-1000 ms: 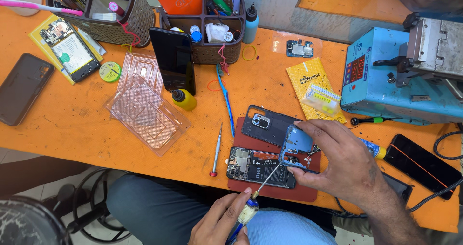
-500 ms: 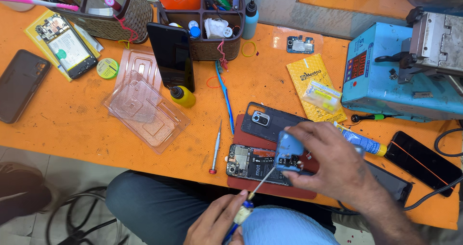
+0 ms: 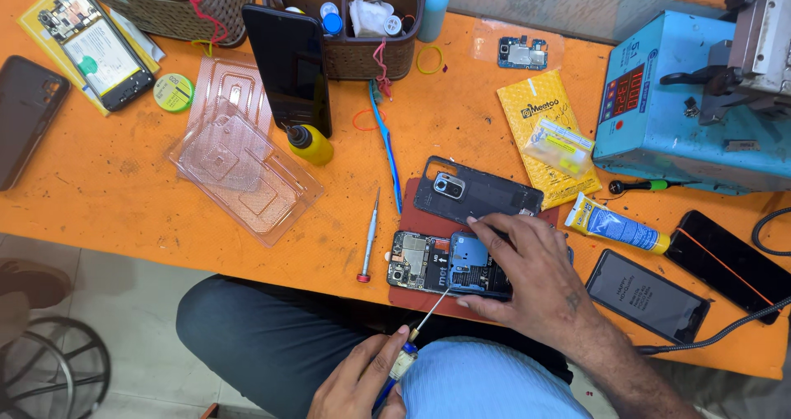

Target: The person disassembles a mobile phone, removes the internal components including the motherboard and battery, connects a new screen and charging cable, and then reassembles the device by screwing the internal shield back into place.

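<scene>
Opened black smartphone with bared circuit board (image 3: 428,262), lying flat on a dark red rectangular mat (image 3: 424,221) at the near table edge. Pinned at its right end by the right hand (image 3: 527,275), fingers pressing a small blue inner cover (image 3: 468,254). Touched from 7 o'clock by a thin blue-handled screwdriver (image 3: 424,318), grasped in the left hand (image 3: 362,382). At 12 o'clock, touching the mat: dark grey phone back cover (image 3: 478,195). At 9 o'clock, just beside: red-tipped slim screwdriver (image 3: 367,238). At 3 o'clock, near: blue-and-yellow glue tube (image 3: 618,225).
</scene>
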